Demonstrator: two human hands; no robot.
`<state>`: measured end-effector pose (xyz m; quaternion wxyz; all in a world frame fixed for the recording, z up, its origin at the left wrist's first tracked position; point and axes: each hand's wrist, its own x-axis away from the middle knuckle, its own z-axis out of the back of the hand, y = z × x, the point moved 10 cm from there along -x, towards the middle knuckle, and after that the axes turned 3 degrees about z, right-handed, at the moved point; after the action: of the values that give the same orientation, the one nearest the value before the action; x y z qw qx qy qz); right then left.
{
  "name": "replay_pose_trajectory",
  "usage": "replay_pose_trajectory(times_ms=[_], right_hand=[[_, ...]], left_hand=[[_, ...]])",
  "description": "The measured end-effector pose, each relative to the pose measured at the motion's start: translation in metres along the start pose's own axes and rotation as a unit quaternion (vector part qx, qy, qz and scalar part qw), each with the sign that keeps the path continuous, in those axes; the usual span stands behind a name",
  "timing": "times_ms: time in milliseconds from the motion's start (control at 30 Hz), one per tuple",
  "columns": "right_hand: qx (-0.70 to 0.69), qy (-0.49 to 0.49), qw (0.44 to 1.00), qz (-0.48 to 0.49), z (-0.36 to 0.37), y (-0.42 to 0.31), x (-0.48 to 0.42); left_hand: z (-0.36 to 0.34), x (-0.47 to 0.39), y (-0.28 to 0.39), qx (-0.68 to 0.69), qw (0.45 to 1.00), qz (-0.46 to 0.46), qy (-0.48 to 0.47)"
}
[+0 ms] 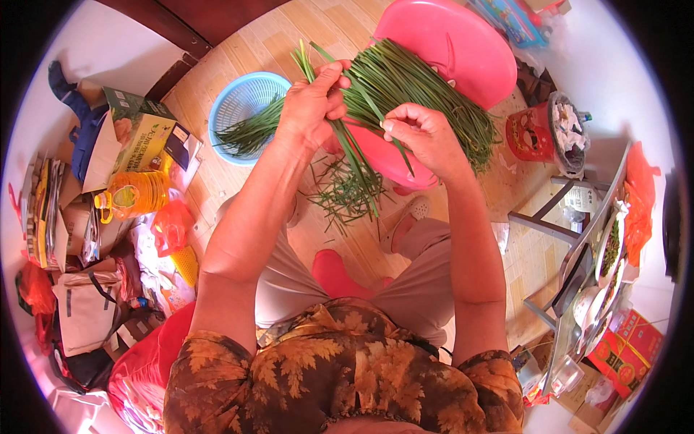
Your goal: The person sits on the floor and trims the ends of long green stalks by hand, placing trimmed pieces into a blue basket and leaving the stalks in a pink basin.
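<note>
My left hand [320, 100] is closed around a few long garlic chives [355, 152], whose leaves hang below it. Between the thumb and fingertips of my right hand [420, 133] is one flat chive leaf [370, 101], which runs up to my left hand. Beyond my hands, a large bundle of garlic chives [428, 87] lies across a pink plastic stool or chair [477, 49]. More chives [252, 130] rest in a light blue plastic colander [225, 97] to the left. Short green scraps [339, 198] are scattered on the floor between my feet.
A red bin with a lining [528, 130] stands right of the stool. Farther right is a glass-topped table [566, 260] with plates of food. On the left are a bottle of cooking oil [138, 194], a cardboard box [143, 127], bags and stacked papers [46, 211].
</note>
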<state>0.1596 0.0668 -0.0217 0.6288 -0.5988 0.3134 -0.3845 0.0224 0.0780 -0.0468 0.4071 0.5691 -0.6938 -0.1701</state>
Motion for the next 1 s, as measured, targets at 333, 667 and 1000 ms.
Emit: replay_pose_trajectory(times_ms=[333, 667, 1000], right_hand=[[-0.263, -0.038, 0.950, -0.162, -0.024, 0.010, 0.013], [-0.144, 0.003, 0.983, -0.116, -0.024, 0.011, 0.008], [-0.112, 0.024, 0.988, -0.105, -0.013, 0.012, 0.006]], left_hand=[[-0.018, 0.003, 0.009, 0.007, 0.997, -0.016, -0.077], [-0.022, 0.006, 0.006, -0.035, 0.996, -0.023, -0.074], [-0.022, 0.013, 0.018, -0.014, 0.997, -0.072, -0.021]])
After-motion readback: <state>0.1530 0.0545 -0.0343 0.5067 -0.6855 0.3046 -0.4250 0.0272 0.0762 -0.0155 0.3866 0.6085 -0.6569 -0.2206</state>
